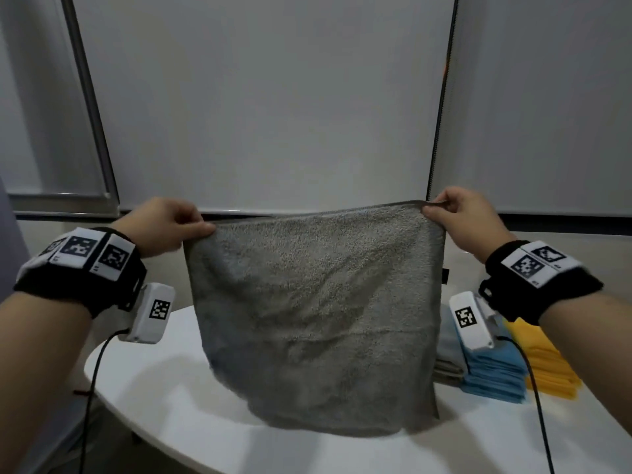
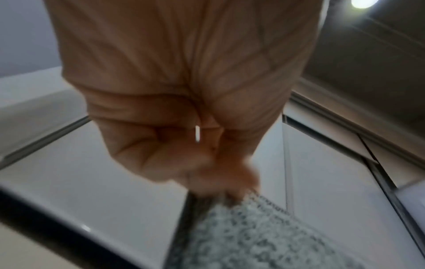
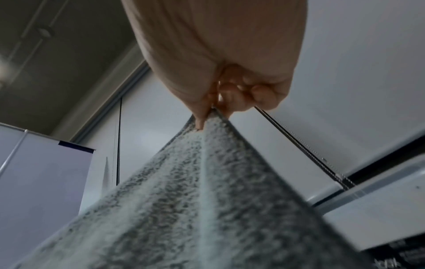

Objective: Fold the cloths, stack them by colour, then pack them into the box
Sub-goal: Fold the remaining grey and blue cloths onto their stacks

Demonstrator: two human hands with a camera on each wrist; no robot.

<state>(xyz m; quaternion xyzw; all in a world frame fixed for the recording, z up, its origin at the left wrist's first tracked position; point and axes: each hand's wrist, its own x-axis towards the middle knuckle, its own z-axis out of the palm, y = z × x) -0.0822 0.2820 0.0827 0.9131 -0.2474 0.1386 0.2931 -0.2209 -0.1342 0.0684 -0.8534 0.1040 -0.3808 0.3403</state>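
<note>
A grey terry cloth (image 1: 314, 313) hangs spread out in the air above the white table (image 1: 164, 405), its lower edge close to the tabletop. My left hand (image 1: 201, 229) pinches its top left corner, and my right hand (image 1: 432, 210) pinches its top right corner. In the left wrist view the curled fingers (image 2: 207, 174) grip the grey cloth (image 2: 253, 236), though the picture is blurred. From the right wrist the fingers (image 3: 230, 96) pinch the grey cloth (image 3: 207, 191) at its peak. No box shows in any view.
On the table's right side lie folded stacks: a grey stack (image 1: 448, 364), a blue stack (image 1: 496, 374) and a yellow stack (image 1: 547, 364). Cables hang from both wrist cameras. White roller blinds (image 1: 266, 97) fill the wall behind the table.
</note>
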